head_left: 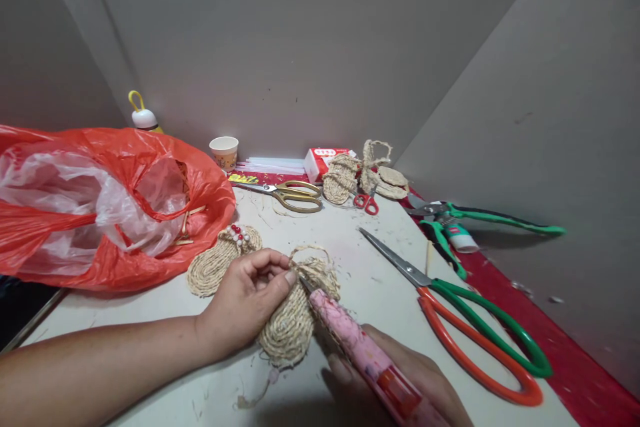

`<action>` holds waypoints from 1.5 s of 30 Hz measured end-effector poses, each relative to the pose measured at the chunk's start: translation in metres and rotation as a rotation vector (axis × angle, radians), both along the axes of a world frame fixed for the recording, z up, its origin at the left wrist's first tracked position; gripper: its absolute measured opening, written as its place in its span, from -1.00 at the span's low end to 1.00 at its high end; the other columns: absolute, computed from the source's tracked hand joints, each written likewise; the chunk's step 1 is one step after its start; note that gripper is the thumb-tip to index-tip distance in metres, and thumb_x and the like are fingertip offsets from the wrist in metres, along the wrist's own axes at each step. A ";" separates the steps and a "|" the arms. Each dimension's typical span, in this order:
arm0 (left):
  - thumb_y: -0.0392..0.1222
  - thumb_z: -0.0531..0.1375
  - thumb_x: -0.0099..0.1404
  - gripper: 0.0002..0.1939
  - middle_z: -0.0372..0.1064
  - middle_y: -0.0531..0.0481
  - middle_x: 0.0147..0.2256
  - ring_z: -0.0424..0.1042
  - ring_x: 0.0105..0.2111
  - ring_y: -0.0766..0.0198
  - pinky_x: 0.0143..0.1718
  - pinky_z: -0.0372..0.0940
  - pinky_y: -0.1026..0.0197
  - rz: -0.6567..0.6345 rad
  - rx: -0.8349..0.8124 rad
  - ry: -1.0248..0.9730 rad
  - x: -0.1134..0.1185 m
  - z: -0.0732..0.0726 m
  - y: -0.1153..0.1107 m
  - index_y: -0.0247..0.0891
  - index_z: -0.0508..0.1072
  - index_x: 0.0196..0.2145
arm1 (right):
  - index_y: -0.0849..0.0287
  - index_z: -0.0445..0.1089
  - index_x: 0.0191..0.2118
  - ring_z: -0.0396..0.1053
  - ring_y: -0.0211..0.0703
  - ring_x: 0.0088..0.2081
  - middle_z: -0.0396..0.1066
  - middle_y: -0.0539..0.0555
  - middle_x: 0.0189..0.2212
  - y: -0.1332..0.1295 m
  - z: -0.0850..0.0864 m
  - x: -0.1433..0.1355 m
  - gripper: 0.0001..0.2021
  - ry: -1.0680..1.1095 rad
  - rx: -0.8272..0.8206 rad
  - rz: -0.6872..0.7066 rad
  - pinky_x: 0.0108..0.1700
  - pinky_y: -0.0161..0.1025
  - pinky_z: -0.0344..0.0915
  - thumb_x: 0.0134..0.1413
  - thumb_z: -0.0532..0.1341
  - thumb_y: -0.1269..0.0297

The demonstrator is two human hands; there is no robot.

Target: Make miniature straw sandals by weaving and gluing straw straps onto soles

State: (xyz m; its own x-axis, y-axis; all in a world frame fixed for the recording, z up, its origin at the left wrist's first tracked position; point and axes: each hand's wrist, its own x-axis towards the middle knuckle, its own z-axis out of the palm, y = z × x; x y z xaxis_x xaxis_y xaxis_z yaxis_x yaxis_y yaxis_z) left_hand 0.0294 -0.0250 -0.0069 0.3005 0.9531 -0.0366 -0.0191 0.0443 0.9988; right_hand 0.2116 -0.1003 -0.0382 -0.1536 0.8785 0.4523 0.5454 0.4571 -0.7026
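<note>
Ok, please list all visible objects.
Woven slippers: 2, tan, one beaded, centre
Probable glue gun: 1, pink, centre
Plastic bag: 1, red, left
Bottle: 1, white-yellow, behind bag
Paper cup: 1, white-brown, back
Sticks: several, pale, beside cup
Box: 1, red-white, back
Woven pieces: several, tan, back
Scissors: 3, gold, red, green-orange, back, right
Pruning shears: 1, green-black, right
Container: 1, white-green, right
Tabletop: 1, white, below
Cloth: 1, red, right
Left hand: 1, bare, centre
Right hand: 1, bare, centre

To my left I had a red plastic bag, a white-capped bottle behind it; big scissors with orange and green handles lay to my right
</note>
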 end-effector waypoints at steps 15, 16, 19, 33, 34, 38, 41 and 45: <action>-0.20 0.14 0.26 -0.88 0.32 0.10 -0.50 0.23 -0.54 0.44 -0.52 0.14 0.40 0.066 0.213 0.195 -0.003 -0.009 -0.003 -0.30 0.42 -0.33 | 0.11 0.34 -0.46 0.19 -0.29 -0.66 0.23 -0.07 -0.65 -0.002 0.010 -0.001 -0.80 0.040 -0.052 0.015 -0.61 -0.37 0.19 0.16 0.14 0.20; -0.20 0.14 0.27 -0.88 0.33 0.09 -0.49 0.24 -0.54 0.44 -0.52 0.15 0.40 0.065 0.225 0.202 -0.003 -0.009 -0.003 -0.30 0.41 -0.33 | 0.11 0.34 -0.46 0.19 -0.29 -0.66 0.23 -0.07 -0.65 -0.001 0.010 -0.001 -0.80 0.043 -0.049 0.017 -0.60 -0.37 0.19 0.16 0.14 0.20; -0.21 0.13 0.27 -0.89 0.34 0.09 -0.49 0.25 -0.54 0.44 -0.52 0.16 0.40 0.055 0.260 0.234 -0.004 -0.009 -0.004 -0.29 0.41 -0.33 | 0.12 0.35 -0.47 0.25 -0.27 -0.63 0.28 -0.04 -0.62 -0.002 0.008 0.000 -0.81 0.077 -0.047 0.027 -0.57 -0.36 0.22 0.14 0.16 0.23; -0.23 0.12 0.26 -0.89 0.29 0.09 -0.53 0.22 -0.57 0.44 -0.56 0.14 0.39 0.053 0.293 0.263 -0.002 -0.007 -0.005 -0.32 0.40 -0.34 | 0.14 0.28 -0.53 0.15 -0.29 -0.63 0.19 -0.05 -0.64 -0.003 0.009 0.000 -0.74 0.056 -0.098 0.052 -0.58 -0.34 0.15 0.15 0.15 0.20; -0.22 0.12 0.26 -0.88 0.29 0.09 -0.53 0.22 -0.57 0.43 -0.55 0.15 0.39 0.053 0.289 0.262 -0.002 -0.006 -0.005 -0.32 0.40 -0.34 | 0.14 0.28 -0.53 0.15 -0.29 -0.63 0.19 -0.05 -0.64 -0.002 0.009 0.000 -0.74 0.056 -0.095 0.051 -0.59 -0.34 0.15 0.15 0.15 0.20; -0.22 0.12 0.26 -0.88 0.32 0.07 -0.51 0.25 -0.55 0.42 -0.52 0.17 0.37 0.062 0.275 0.265 -0.001 -0.005 -0.005 -0.32 0.40 -0.33 | 0.14 0.28 -0.55 0.16 -0.30 -0.64 0.18 -0.06 -0.64 -0.002 0.008 -0.001 -0.73 0.054 -0.087 0.052 -0.61 -0.35 0.14 0.14 0.15 0.19; -0.22 0.12 0.27 -0.88 0.33 0.06 -0.49 0.26 -0.53 0.41 -0.50 0.18 0.37 0.065 0.273 0.257 -0.001 -0.004 -0.005 -0.32 0.40 -0.33 | 0.15 0.32 -0.54 0.16 -0.29 -0.66 0.19 -0.05 -0.66 -0.002 0.009 -0.001 -0.70 0.034 -0.079 0.045 -0.62 -0.34 0.14 0.17 0.12 0.17; -0.22 0.12 0.27 -0.88 0.31 0.07 -0.50 0.25 -0.53 0.42 -0.51 0.16 0.38 0.068 0.265 0.258 -0.003 -0.006 -0.006 -0.31 0.40 -0.33 | 0.10 0.43 -0.45 0.22 -0.25 -0.67 0.25 -0.04 -0.68 -0.002 0.011 0.001 -0.70 -0.018 -0.070 -0.010 -0.62 -0.34 0.21 0.17 0.11 0.07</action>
